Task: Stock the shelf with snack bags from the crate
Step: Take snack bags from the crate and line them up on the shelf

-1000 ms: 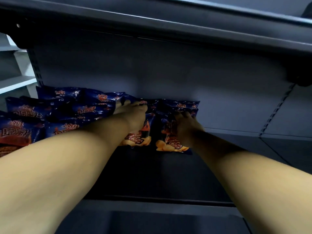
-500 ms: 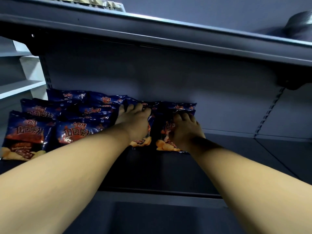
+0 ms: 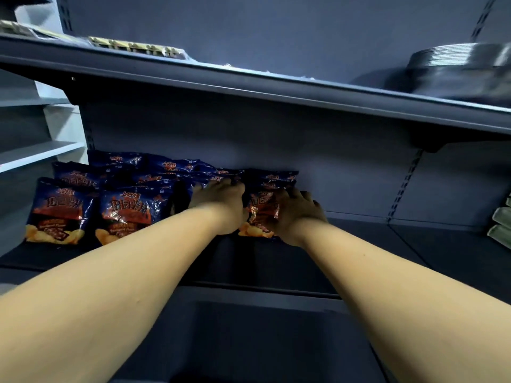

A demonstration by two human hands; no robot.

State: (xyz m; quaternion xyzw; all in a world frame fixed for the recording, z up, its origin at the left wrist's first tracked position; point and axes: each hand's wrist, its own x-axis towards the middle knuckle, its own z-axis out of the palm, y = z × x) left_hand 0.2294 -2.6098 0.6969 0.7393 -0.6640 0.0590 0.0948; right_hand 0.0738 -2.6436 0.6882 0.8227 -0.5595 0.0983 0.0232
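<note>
Dark shelf holds snack bags; left hand and right hand grip two.

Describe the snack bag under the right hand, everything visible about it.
The snack bag is glossy dark blue foil with orange-red lettering and yellow chips pictured along its bottom edge. It stands propped at the right end of the row on the shelf, leaning back against more bags of the same kind near the back panel. The right hand lies over its right side, fingers curled on the crinkled front. The left hand rests on the neighbouring bag, at its left edge. Its right half is hidden.
</note>
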